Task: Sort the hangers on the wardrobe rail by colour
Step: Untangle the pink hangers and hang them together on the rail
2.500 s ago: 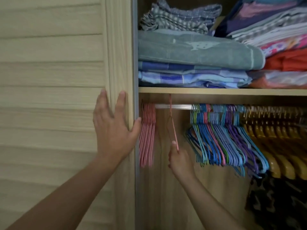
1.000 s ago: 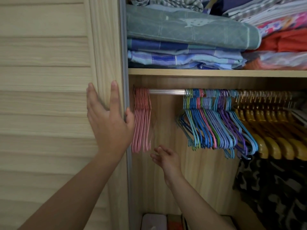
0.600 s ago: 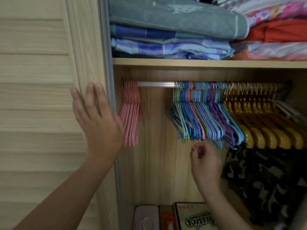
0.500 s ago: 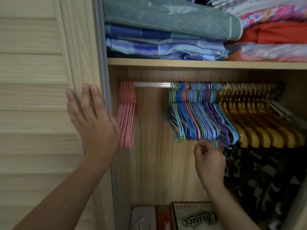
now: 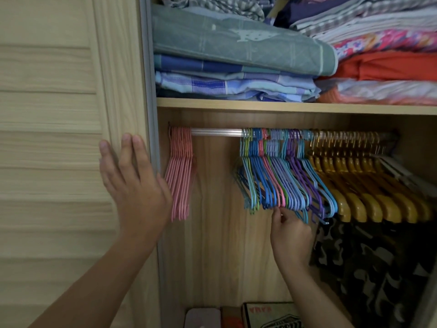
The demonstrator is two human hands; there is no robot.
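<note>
A silver rail (image 5: 216,132) runs under the shelf. At its left end hangs a tight group of pink hangers (image 5: 181,181). Further right is a mixed bunch of blue, purple and green hangers (image 5: 298,178) with one pink hanger (image 5: 272,176) among them, then a row of yellow wooden hangers (image 5: 366,185). My right hand (image 5: 292,237) reaches up under the mixed bunch, thumb and forefinger pinching the lower end of that pink hanger. My left hand (image 5: 134,185) lies flat and open against the edge of the slatted wardrobe door (image 5: 59,114).
A shelf (image 5: 283,106) above the rail carries stacks of folded linen (image 5: 236,48). A camouflage garment (image 5: 366,268) hangs below the yellow hangers. Boxes (image 5: 272,316) stand on the wardrobe floor. A bare stretch of rail separates the pink group from the mixed bunch.
My right hand left a pink hanger with the pink group, dropped, moved right and rose to the mixed bunch, where its fingers now close on a pink hanger. My left hand stayed on the door.
</note>
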